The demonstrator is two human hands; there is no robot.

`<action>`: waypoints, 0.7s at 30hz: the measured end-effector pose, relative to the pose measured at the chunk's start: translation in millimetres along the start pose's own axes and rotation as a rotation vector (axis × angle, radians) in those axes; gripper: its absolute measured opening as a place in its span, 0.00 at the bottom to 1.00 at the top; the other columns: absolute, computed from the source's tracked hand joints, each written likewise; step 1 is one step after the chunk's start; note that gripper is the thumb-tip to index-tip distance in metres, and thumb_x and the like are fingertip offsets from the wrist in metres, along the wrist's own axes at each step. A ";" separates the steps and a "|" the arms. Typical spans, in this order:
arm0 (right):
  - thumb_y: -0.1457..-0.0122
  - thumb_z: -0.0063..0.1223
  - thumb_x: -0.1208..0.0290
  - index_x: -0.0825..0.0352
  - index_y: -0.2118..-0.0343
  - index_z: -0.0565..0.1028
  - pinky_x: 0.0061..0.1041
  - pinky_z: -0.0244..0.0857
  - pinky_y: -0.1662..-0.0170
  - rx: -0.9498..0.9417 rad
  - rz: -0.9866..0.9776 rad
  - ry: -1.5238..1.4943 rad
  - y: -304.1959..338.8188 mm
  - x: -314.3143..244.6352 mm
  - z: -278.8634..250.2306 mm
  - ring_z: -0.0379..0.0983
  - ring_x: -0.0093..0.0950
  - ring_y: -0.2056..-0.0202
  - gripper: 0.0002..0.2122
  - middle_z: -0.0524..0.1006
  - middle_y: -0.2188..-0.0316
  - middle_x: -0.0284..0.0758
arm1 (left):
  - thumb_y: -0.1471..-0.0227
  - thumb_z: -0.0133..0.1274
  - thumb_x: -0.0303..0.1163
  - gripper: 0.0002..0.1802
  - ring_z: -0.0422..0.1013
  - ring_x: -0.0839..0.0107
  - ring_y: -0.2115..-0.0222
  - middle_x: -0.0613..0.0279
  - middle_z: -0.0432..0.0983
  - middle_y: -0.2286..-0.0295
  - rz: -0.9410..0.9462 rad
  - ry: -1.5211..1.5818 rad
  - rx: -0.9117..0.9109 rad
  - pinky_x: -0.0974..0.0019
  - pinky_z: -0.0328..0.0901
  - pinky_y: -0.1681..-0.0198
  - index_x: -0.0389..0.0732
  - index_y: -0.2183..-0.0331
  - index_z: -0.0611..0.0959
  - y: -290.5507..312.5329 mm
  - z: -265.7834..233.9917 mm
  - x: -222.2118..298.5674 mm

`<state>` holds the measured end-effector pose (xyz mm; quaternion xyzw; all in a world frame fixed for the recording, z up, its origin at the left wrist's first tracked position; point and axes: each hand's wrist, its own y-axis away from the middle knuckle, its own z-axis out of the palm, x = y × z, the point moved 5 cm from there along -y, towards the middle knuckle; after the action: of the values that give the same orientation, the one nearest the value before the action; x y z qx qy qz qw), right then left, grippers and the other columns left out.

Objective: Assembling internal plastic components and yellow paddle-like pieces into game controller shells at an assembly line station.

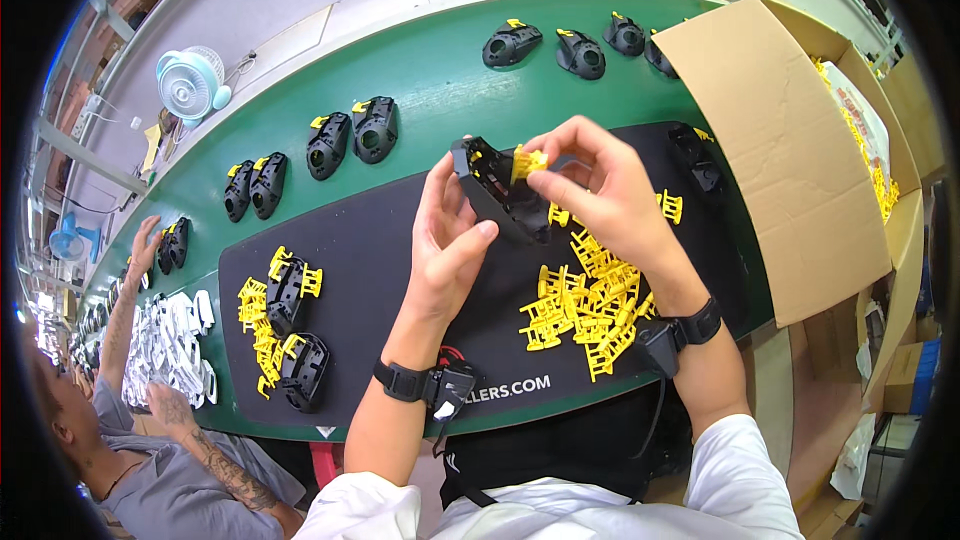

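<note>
Gripping black plastic shell (490,195) in left hand (440,250), thumb along near side, raised over middle of black mat (370,250). Pinching yellow plastic clip (527,164) between right hand (605,190) thumb and forefinger, at shell's right side; cannot tell whether seated. Hands close, not touching each other.

Widest room for moving at left: broad stretch of mat between left wrist and two black shells (287,295) beside small yellow clip pile (258,330). Tighter at right: large clip heap (590,305) below right hand, then cardboard box (775,165) overhanging mat's right edge. Near edge of green table (440,70) beneath forearms.

Held shell's long axis: diagonal, upper left to lower right; squared end pointing up-left, hollow side turned toward right hand.

Farther out, along table's far side: spaced black shells (375,130) bearing yellow clips. At far left: white parts heap (170,350), beside co-worker (190,480).
</note>
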<state>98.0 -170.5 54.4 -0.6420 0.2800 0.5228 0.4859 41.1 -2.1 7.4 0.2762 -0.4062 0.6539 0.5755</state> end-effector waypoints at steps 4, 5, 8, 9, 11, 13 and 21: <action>0.43 0.65 0.78 0.68 0.67 0.74 0.19 0.71 0.64 0.053 0.011 0.079 0.1 -3.6 -7.1 0.78 0.18 0.63 0.08 0.82 0.63 0.34 | 0.50 0.61 0.29 0.43 0.68 0.61 0.42 0.54 0.69 0.45 -0.002 0.004 0.021 0.54 0.65 0.40 0.38 0.36 0.62 1.5 -1.6 -1.0; 0.44 0.66 0.78 0.68 0.67 0.74 0.20 0.71 0.65 0.058 -0.002 0.265 0.0 -6.5 -7.7 0.78 0.20 0.64 0.09 0.82 0.64 0.34 | 0.50 0.61 0.29 0.43 0.68 0.61 0.42 0.54 0.69 0.45 0.000 0.003 0.021 0.54 0.65 0.40 0.38 0.36 0.62 1.5 -1.8 0.1; 0.46 0.67 0.77 0.68 0.67 0.75 0.27 0.71 0.64 -0.026 -0.204 0.621 1.8 -16.4 4.4 0.78 0.30 0.65 0.10 0.80 0.67 0.35 | 0.53 0.60 0.22 0.47 0.60 0.61 0.38 0.53 0.61 0.41 -0.058 0.079 -0.022 0.57 0.56 0.33 0.35 0.34 0.58 1.7 -0.2 -0.9; 0.47 0.67 0.77 0.68 0.66 0.75 0.33 0.70 0.62 -0.063 -0.337 0.612 3.7 -17.0 10.1 0.76 0.39 0.63 0.09 0.78 0.68 0.37 | 0.53 0.60 0.22 0.47 0.60 0.61 0.38 0.53 0.62 0.41 -0.051 0.066 -0.023 0.58 0.56 0.34 0.35 0.34 0.57 2.1 0.9 0.2; 0.46 0.65 0.78 0.68 0.66 0.75 0.34 0.70 0.60 -0.052 -0.349 0.628 3.2 -14.5 12.2 0.76 0.39 0.61 0.08 0.78 0.68 0.38 | 0.52 0.60 0.22 0.48 0.61 0.61 0.39 0.54 0.61 0.42 -0.035 0.042 -0.021 0.58 0.57 0.35 0.36 0.33 0.57 -0.2 -2.6 -0.2; 0.43 0.61 0.80 0.69 0.64 0.76 0.33 0.71 0.62 -0.044 -0.352 0.700 3.1 -15.2 10.2 0.77 0.37 0.62 0.06 0.79 0.65 0.38 | 0.52 0.61 0.22 0.48 0.61 0.61 0.39 0.54 0.62 0.42 -0.047 0.047 -0.008 0.58 0.58 0.35 0.36 0.33 0.57 0.5 -0.2 -0.7; 0.44 0.63 0.80 0.69 0.64 0.79 0.21 0.69 0.71 0.061 -0.074 0.418 3.3 -10.9 4.6 0.81 0.22 0.66 0.06 0.82 0.68 0.35 | 0.53 0.62 0.20 0.49 0.61 0.61 0.38 0.55 0.62 0.41 -0.016 -0.063 -0.049 0.56 0.60 0.35 0.40 0.33 0.58 1.4 3.6 0.3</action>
<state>90.1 -169.1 63.7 -0.7311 0.3668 0.3514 0.4554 39.3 -5.1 9.2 0.2857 -0.4376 0.6301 0.5743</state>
